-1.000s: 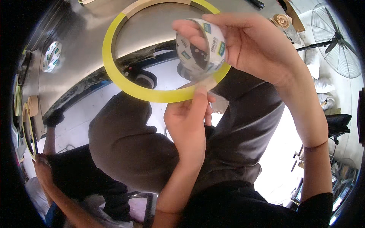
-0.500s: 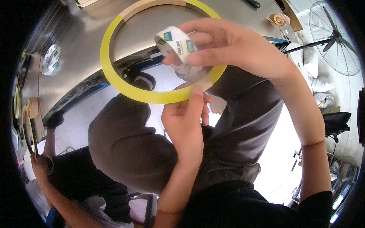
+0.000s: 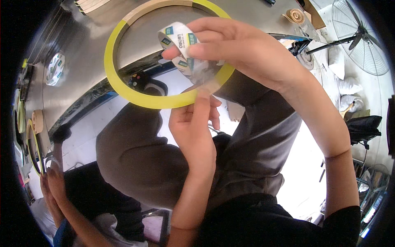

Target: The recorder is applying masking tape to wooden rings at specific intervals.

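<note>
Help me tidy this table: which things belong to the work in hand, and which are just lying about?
In hand:
yellow ring, pinched by the left hand
tape roll, held in the right hand

Lying about:
second tape roll, on the metal table
tan coil, upper right

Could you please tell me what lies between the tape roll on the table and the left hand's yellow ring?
In the head view, only the metal table shows between the tape roll and the yellow ring held by the left hand.
</note>
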The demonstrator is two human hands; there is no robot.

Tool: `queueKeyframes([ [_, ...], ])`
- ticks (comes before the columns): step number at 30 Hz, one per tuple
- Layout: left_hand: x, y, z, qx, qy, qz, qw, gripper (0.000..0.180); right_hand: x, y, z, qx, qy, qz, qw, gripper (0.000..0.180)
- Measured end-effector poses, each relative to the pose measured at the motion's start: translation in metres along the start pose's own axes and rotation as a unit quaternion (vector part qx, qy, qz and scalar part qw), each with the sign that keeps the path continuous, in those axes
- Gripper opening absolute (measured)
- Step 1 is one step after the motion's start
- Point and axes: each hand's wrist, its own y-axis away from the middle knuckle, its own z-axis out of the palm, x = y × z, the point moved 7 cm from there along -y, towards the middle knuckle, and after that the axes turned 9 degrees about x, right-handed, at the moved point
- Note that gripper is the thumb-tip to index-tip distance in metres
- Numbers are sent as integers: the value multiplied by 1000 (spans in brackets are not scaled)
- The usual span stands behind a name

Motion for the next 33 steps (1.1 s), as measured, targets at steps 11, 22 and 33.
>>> queueKeyframes([
  [11, 0, -6, -3, -14, 32, -11, 999, 17, 5, -9, -9, 60, 44, 22, 997, 57],
  [22, 2, -3, 1, -11, 23, -18, 1000, 18, -13, 7, -8, 109, 117, 15, 987, 57],
  [33, -1, -3, 0, -14, 25, -27, 999, 19, -10, 12, -6, 71, 66, 30, 995, 47],
])
